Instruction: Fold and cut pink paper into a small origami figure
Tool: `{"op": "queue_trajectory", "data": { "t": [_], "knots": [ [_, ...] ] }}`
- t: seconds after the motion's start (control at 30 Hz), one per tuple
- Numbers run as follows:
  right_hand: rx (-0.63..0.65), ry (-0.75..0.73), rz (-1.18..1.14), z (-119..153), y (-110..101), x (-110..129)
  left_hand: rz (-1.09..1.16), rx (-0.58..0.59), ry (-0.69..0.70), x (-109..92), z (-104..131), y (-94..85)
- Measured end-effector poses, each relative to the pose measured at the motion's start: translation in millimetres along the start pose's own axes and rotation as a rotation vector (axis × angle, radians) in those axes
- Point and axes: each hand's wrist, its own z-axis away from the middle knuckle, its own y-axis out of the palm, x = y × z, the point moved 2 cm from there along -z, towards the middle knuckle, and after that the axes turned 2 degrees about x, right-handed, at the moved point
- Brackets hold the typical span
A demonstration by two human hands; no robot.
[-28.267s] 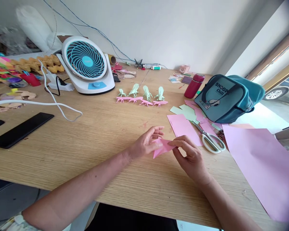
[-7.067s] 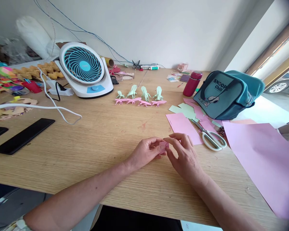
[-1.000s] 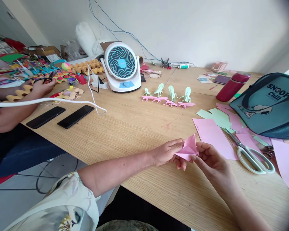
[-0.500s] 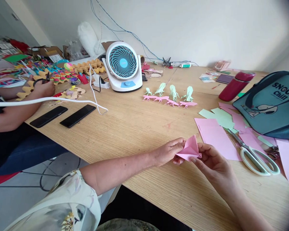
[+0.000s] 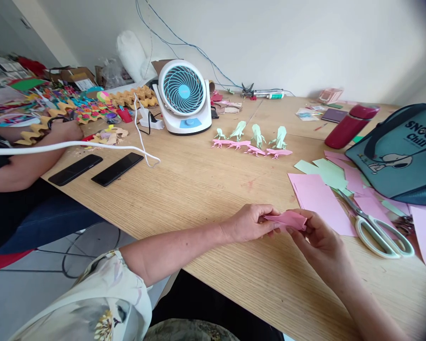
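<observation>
Between my two hands is a small piece of folded pink paper (image 5: 287, 219), now narrow and flattened. My left hand (image 5: 253, 222) pinches its left end, and my right hand (image 5: 314, 232) grips its right end with thumb and fingers. Both hands are just above the wooden table (image 5: 199, 189). To the right lies a stack of pink paper sheets (image 5: 319, 201), with scissors (image 5: 376, 227) beside it. Farther back stand several green folded paper insects (image 5: 257, 136), and several pink folded paper insects (image 5: 238, 144) sit in front of them.
A white fan (image 5: 184, 97) stands at the back, a red bottle (image 5: 351, 127) and a Snoopy bag (image 5: 401, 151) at the right. Two phones (image 5: 117, 169) lie left under a white cable (image 5: 74, 143). Another person's hand (image 5: 66, 130) holds dark-handled scissors among colourful crafts.
The raised flap of the pink paper has been folded down, so the piece looks flatter and narrower. My left thumb now presses along its near side. The other person's hand has barely moved.
</observation>
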Motion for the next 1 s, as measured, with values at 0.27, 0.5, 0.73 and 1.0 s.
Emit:
{"op": "queue_trajectory", "data": {
  "t": [0.27,0.5,0.73,1.0],
  "knots": [
    [0.048,0.111,-0.105,2.2,4.4,0.9,-0.079,-0.008,-0.017,-4.0,5.2,1.2],
    [0.019,0.21,-0.268,-1.7,12.2,5.3,-0.013,-0.097,0.038,-5.8,6.0,1.6],
    [0.04,0.245,-0.293,-0.3,14.5,4.7,0.023,-0.036,0.013,-12.2,8.0,2.1],
    [0.008,0.222,-0.374,-1.6,20.1,10.1,0.229,-0.039,-0.087,-7.9,1.3,-4.4]
  ]
}}
